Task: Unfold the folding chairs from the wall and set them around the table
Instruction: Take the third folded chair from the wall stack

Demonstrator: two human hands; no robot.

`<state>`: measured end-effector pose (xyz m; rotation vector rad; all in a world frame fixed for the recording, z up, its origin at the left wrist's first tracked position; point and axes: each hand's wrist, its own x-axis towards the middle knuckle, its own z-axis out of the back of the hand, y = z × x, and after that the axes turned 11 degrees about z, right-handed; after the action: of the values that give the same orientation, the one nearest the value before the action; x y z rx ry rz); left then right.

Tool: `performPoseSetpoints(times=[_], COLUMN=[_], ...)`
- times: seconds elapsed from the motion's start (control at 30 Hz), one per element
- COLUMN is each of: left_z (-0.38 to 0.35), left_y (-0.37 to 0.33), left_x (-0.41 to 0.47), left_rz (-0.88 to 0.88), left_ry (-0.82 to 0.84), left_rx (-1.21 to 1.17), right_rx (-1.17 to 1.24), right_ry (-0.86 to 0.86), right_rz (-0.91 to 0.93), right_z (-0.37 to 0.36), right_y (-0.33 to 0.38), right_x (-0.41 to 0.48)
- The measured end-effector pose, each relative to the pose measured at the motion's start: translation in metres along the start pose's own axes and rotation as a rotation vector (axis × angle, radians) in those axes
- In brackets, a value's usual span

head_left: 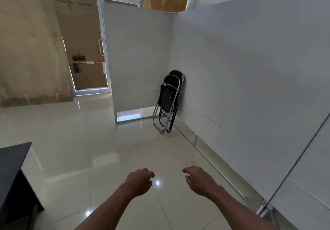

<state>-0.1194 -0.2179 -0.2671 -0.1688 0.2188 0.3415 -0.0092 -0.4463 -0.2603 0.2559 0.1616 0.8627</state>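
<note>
- Well ahead of the fingers (149,173), a little to their right, two folding chairs (169,101) lean folded in the corner, one against the other. Their tops rest on the white partition (250,77) and their feet on the tiled floor (89,140).
- Left hand (139,181) and right hand (198,181) reach out in front, knuckles up, fingers loosely curled and holding nothing.
- The step in hand looks like the approach. Best to take only the front chair, by the top of its chrome frame, and tip it off the one behind so that one does not slide down.
- Unfold it on the open tiles left of the fingers, not in the corner, where two panels hem it in.
- The tiles are glossy, so the feet may skid as the seat drops.
- Near the fingers' right the partition runs on, with a metal foot bracket (262,210) at its base to step round.
- Far left of the fingers sits the dark tabletop (12,156), with floor between.
</note>
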Motion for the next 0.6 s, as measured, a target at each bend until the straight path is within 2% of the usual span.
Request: performPoseSetpoints(times=[0.33,0.6], left_z=[0.079,0.130], left_y=[0.021,0.020], left_x=[0.268,0.471], left_rz=[-0.019,-0.018], left_ry=[-0.047,-0.039], left_rx=[-0.076,-0.238], right_rx=[-0.073,0.018], right_ry=[0.028,-0.029], right_rz=[-0.001,0.011], right_z=[0.051,0.088], right_y=[-0.111,-0.191], right_x=[0.243,0.426])
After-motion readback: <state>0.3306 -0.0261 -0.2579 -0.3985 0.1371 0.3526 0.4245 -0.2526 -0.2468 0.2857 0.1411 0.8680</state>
